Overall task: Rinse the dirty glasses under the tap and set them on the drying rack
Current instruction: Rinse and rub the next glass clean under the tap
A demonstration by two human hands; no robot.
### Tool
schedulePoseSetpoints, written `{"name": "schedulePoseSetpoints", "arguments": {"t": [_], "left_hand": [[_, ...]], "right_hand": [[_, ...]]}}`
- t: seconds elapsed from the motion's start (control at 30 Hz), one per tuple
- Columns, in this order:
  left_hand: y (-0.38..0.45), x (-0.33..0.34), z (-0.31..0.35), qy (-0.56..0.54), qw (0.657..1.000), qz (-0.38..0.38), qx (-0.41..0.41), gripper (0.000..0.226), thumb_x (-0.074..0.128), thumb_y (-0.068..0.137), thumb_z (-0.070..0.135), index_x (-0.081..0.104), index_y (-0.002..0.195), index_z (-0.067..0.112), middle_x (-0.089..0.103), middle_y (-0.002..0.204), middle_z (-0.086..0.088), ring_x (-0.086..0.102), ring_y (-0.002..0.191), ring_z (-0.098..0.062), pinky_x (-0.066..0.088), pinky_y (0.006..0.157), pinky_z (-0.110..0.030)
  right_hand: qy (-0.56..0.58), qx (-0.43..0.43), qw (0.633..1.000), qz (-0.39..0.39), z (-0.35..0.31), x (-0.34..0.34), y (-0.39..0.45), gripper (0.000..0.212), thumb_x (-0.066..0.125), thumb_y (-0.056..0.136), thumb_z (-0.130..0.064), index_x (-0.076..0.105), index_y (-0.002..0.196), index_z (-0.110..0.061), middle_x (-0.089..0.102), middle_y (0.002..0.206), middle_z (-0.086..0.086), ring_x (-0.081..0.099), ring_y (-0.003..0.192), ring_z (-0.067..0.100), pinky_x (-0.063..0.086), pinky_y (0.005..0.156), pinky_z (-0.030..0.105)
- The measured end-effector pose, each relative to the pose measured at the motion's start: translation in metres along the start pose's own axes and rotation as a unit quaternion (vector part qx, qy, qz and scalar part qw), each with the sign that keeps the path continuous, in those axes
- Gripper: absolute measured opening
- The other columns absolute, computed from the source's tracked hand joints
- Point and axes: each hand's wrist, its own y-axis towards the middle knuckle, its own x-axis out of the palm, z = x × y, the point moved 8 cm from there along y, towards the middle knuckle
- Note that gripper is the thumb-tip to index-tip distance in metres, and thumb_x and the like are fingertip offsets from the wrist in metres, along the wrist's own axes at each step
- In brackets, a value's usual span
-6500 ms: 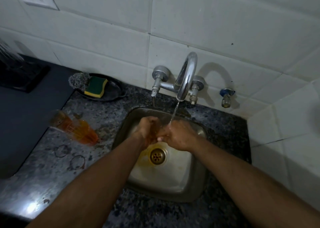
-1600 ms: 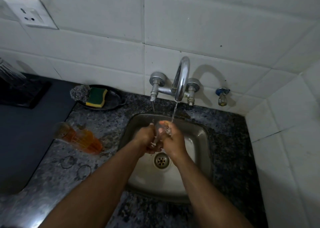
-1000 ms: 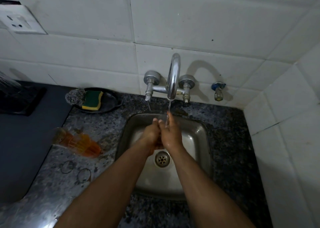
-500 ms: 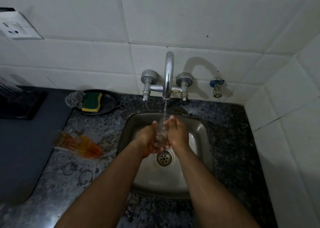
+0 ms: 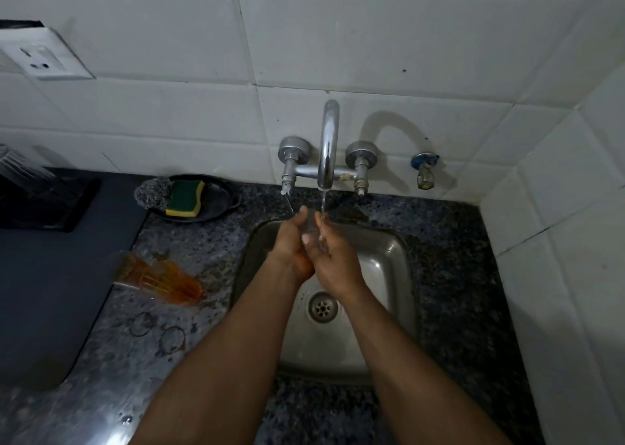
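Progress: rinsing under way. One clear glass [image 5: 313,230], barely visible, was held under the tap [image 5: 327,147] at frame centre, the left hand [image 5: 291,241] and right hand [image 5: 333,257] cupped round it. Orange-stained glasses [image 5: 157,277] lay unwashed at centre left. Drying rack [image 5: 25,174], far left: contents unclear.
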Motion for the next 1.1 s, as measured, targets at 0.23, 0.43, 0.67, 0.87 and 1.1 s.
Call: {"name": "schedulePoseSetpoints", "arguments": {"t": [0.23, 0.43, 0.67, 0.87, 1.1], "left_hand": [[-0.001, 0.01, -0.02, -0.002, 0.995, 0.048, -0.082, 0.04, 0.041, 0.11, 0.025, 0.06, 0.087, -0.002, 0.066, 0.055, -0.018, 0.062, 0.073, -0.025, 0.051, 0.065, -0.036], [0.002, 0.013, -0.018, 0.017, 0.998, 0.007, -0.053, 0.037, 0.044, 0.109, 0.028, 0.061, 0.087, 0.004, 0.067, 0.063, -0.011, 0.069, 0.056, -0.021, 0.058, 0.057, -0.033], [-0.023, -0.027, -0.039, 0.11, 0.99, -0.079, -0.033, 0.046, 0.046, 0.104, 0.05, 0.077, 0.101, 0.016, 0.069, 0.092, -0.008, 0.056, 0.072, -0.017, 0.04, 0.058, -0.026], [-0.004, -0.065, -0.019, 0.112, 0.993, 0.035, 0.018, 0.051, 0.054, 0.098, 0.057, 0.076, 0.1, 0.011, 0.072, 0.085, -0.009, 0.061, 0.063, -0.019, 0.042, 0.054, -0.026], [0.009, -0.07, 0.0, 0.062, 0.989, 0.127, 0.052, 0.04, 0.058, 0.1, 0.036, 0.074, 0.109, 0.0, 0.076, 0.101, -0.015, 0.073, 0.089, -0.03, 0.06, 0.073, -0.037]], "right_hand": [[0.035, 0.06, 0.993, 0.092, 0.017, -0.033, 0.004, 0.028, 0.064, 0.104, -0.025, 0.073, 0.13, -0.02, 0.078, 0.116, -0.004, 0.073, 0.11, 0.012, 0.057, 0.1, 0.033], [0.018, -0.003, 0.998, 0.067, 0.014, -0.04, -0.003, 0.033, 0.068, 0.101, -0.024, 0.07, 0.133, -0.025, 0.073, 0.114, -0.018, 0.068, 0.103, -0.01, 0.052, 0.092, 0.013], [0.167, 0.142, 0.976, 0.008, 0.031, -0.022, -0.012, 0.061, 0.072, 0.096, -0.037, 0.045, 0.15, -0.044, 0.075, 0.121, 0.001, 0.072, 0.105, 0.013, 0.059, 0.09, 0.032], [0.109, 0.11, 0.987, 0.039, 0.021, -0.008, -0.005, 0.02, 0.068, 0.098, -0.039, 0.076, 0.088, -0.023, 0.078, 0.086, 0.005, 0.076, 0.083, 0.027, 0.063, 0.084, 0.055], [-0.194, -0.156, 0.968, 0.039, -0.039, 0.007, -0.02, 0.017, 0.065, 0.101, -0.028, 0.077, 0.098, -0.016, 0.067, 0.141, 0.002, 0.062, 0.128, 0.012, 0.055, 0.095, 0.032]]}}
